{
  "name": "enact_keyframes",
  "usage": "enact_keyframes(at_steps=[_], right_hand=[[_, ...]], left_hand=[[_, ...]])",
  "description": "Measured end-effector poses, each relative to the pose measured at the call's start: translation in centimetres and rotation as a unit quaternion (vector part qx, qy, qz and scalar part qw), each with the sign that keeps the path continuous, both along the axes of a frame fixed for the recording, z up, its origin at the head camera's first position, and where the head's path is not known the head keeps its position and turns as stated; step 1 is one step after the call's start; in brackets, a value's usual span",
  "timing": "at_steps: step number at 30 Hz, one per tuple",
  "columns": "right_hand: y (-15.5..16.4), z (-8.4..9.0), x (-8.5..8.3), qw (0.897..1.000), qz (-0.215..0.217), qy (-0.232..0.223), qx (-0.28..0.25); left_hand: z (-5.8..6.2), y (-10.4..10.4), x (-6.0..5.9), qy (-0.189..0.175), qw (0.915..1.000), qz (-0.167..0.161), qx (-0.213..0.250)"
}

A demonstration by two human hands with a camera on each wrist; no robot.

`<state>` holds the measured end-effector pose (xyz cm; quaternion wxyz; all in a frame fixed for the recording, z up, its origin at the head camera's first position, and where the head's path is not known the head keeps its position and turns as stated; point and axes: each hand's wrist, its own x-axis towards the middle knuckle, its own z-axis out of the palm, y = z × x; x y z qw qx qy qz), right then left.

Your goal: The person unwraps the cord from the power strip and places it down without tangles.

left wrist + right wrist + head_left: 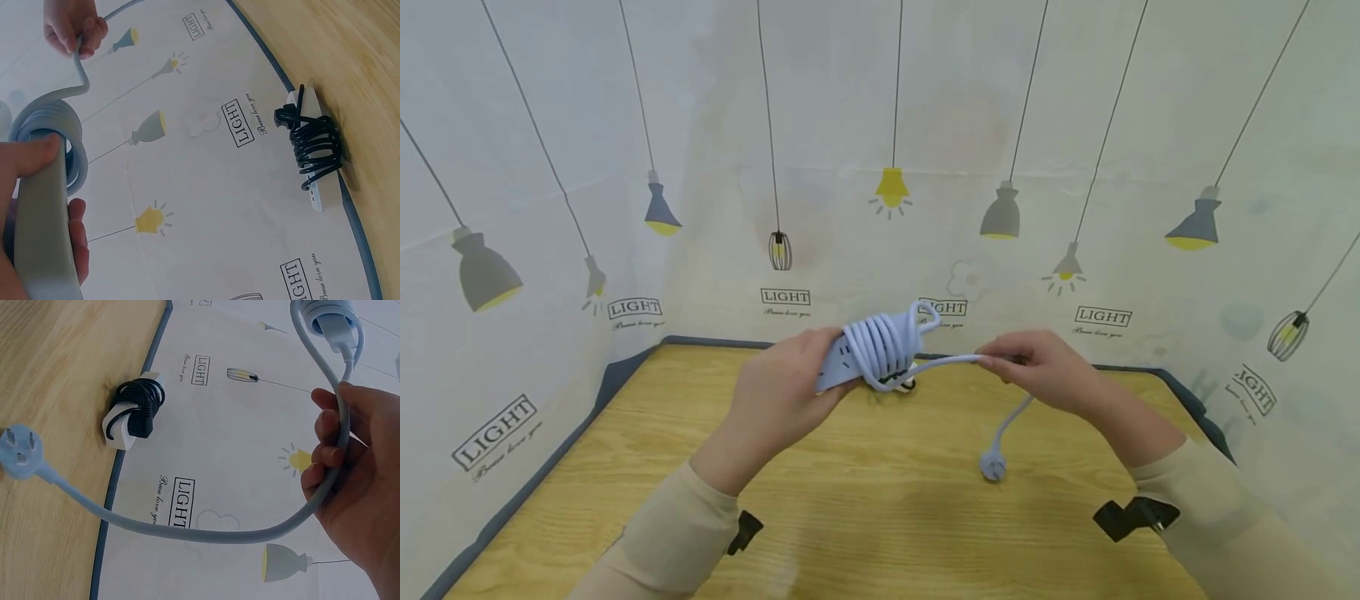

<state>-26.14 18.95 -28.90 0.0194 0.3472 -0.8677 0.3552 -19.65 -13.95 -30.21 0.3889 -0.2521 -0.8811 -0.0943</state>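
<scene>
My left hand (782, 392) grips a pale blue power strip (850, 358) held above the wooden table (865, 500), thumb on top of the power strip (44, 219). Its cable (883, 342) is coiled several times around the strip's far end; the coil (47, 122) shows in the left wrist view. My right hand (1037, 367) pinches the free stretch of cable (340, 425) to the right of the coil. From there the cable hangs down to its plug (992, 467), which lies on the table; the plug (19, 453) is three-pinned.
A white power strip wrapped in black cable (132, 412) lies at the table's far edge against the lamp-printed backdrop (887, 167); the same strip (312, 150) shows in the left wrist view. A blue border (617, 375) edges the table.
</scene>
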Motion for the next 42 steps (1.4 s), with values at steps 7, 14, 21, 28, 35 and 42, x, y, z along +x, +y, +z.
enact_keyframes(at_steps=[7,14,21,28,35,42], right_hand=[[-0.4,-0.8,0.7,0.999,0.019,-0.041,0.025],[-0.8,-0.8,1.3,0.997,0.003,-0.032,0.066],[-1.1,-0.1,2.0,0.995,-0.060,0.021,0.076],[-2.5,0.3,4.0,0.994,-0.054,0.087,0.034],[-5.0,-1.3,5.7,0.986,0.002,0.164,-0.002],[-7.5,-2.8,6.5,0.989,-0.001,0.139,-0.049]], left_hand=[[-0.1,0.3,-0.2,-0.003,0.9999,0.007,-0.014],[-0.4,0.6,-0.9,-0.007,0.9992,0.016,-0.037],[-0.6,0.9,-1.5,-0.004,0.9988,0.028,-0.040],[-0.5,1.3,-1.6,-0.010,0.9986,0.035,-0.038],[-0.4,1.7,-1.7,-0.016,0.9985,0.042,-0.033],[-0.3,1.8,-1.7,-0.017,0.9987,0.043,-0.023]])
